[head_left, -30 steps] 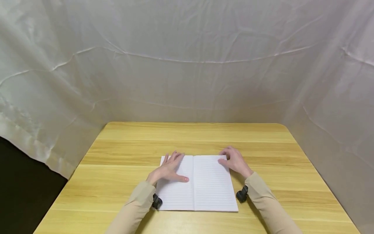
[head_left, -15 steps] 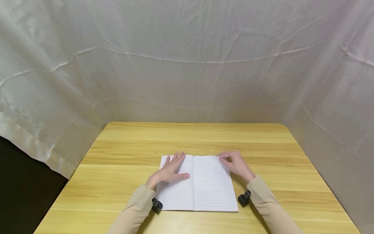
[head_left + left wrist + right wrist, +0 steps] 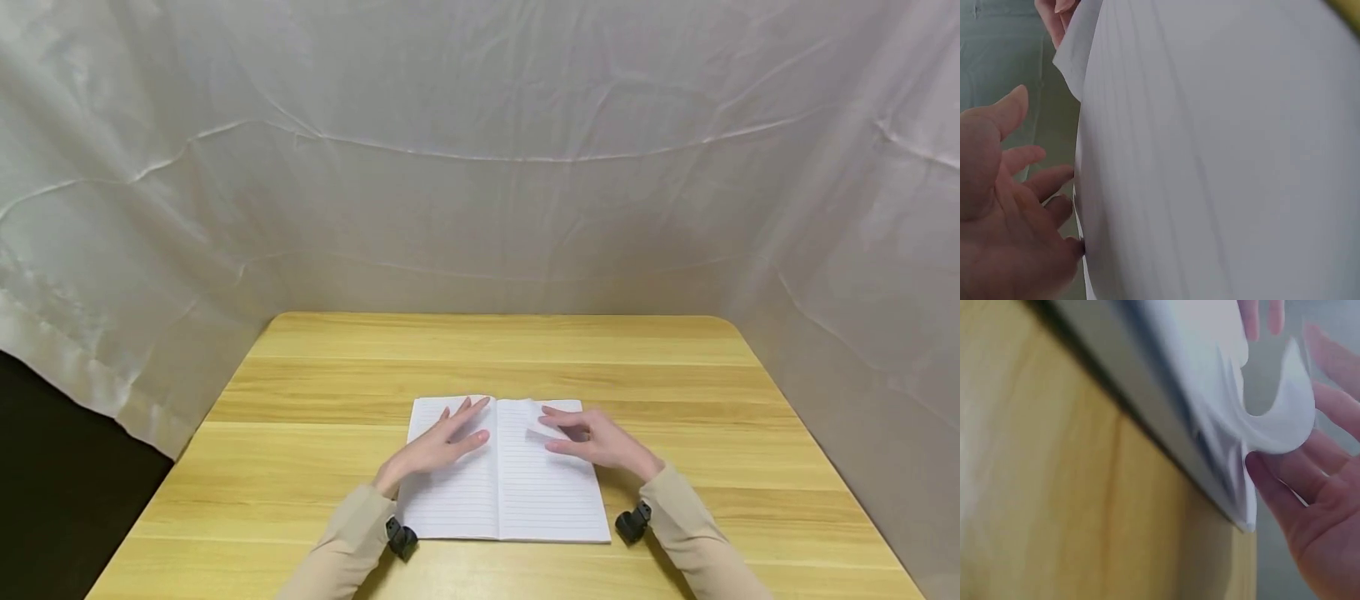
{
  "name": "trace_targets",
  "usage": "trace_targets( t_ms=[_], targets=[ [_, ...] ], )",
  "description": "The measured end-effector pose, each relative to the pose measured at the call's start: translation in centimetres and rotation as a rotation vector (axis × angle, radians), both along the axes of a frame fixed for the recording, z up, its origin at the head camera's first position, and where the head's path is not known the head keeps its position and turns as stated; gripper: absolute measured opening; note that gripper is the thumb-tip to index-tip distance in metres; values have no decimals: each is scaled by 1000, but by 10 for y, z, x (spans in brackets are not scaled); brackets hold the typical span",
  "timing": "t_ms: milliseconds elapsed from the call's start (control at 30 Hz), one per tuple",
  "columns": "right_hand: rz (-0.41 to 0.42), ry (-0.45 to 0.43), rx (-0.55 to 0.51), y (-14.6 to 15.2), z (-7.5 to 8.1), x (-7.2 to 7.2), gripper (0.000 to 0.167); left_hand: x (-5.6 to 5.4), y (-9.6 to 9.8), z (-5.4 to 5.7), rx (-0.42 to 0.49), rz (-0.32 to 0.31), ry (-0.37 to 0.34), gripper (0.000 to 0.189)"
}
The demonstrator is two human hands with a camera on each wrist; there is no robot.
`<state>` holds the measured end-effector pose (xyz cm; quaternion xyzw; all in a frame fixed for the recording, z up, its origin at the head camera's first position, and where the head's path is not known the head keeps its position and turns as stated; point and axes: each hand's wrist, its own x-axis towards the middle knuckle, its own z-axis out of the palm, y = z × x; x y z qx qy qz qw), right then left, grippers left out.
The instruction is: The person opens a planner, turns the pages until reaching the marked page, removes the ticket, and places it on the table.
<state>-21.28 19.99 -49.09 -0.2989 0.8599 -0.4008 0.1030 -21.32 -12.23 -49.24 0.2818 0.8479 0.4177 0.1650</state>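
Note:
An open notebook (image 3: 551,492) with white lined pages lies flat on the table, its spine toward me. My left hand (image 3: 429,450) is spread over the left page, thumb apart from the fingers; in the left wrist view, some of its fingertips (image 3: 1075,247) touch the paper. Over the upper part of the right page is my right hand (image 3: 600,437). A lifted page (image 3: 1294,415) curls up at its far right corner and leans against the fingers of that hand. The right thumb stands apart from the fingers, not pinching the page.
The light wooden table (image 3: 315,375) surrounds the notebook on all sides. Pale fabric curtains (image 3: 480,208) hang behind it and along both sides. A dark area (image 3: 60,467) lies beyond the table's left edge.
My right hand has moved left from the notebook's far right corner, bringing a page's corner up and over with it. The left hand has shifted slightly right, toward the spine.

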Motion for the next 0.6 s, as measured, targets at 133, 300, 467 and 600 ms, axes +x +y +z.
trace_targets(
  t_ms=[133,300,467,600],
  targets=[
    [41,-55,10,-3,5,3,45,1,3,-1,44,-21,10,60],
    [78,-70,38,-7,11,4,45,3,5,-1,59,-33,33,54],
    [99,-49,68,-12,14,5,46,4,6,-1,84,-40,42,50],
    [113,-26,78,-16,16,6,45,4,7,-1,96,-34,40,48]
  ],
)
